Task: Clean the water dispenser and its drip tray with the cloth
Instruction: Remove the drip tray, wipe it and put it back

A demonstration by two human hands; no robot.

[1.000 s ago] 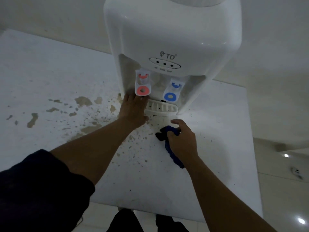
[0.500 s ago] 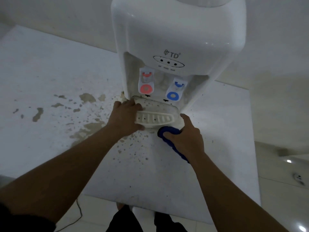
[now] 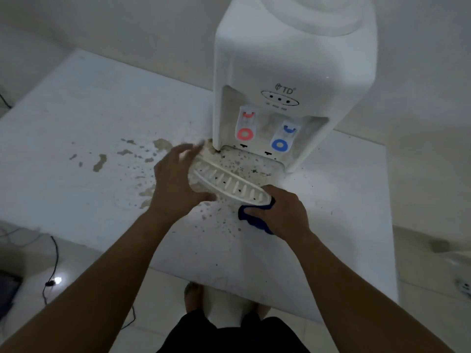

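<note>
A white water dispenser (image 3: 293, 72) stands on a white table (image 3: 76, 128), with a red tap (image 3: 245, 123) and a blue tap (image 3: 281, 137). Its white slotted drip tray (image 3: 229, 186) is pulled out of the recess and tilted. My left hand (image 3: 175, 179) grips the tray's left end. My right hand (image 3: 283, 212) holds a dark blue cloth (image 3: 254, 220) bunched under the tray's right end. The bared recess floor (image 3: 247, 161) is spotted with dark dirt.
Brown stains and specks (image 3: 142, 161) spread over the table left of and in front of the dispenser. A black cable (image 3: 53, 271) lies on the tiled floor at the left. My feet (image 3: 193, 294) stand at the table's near edge.
The drip tray has come further out of the dispenser and tilted, showing the dirty recess floor. My right hand with the cloth has moved up under the tray's right end.
</note>
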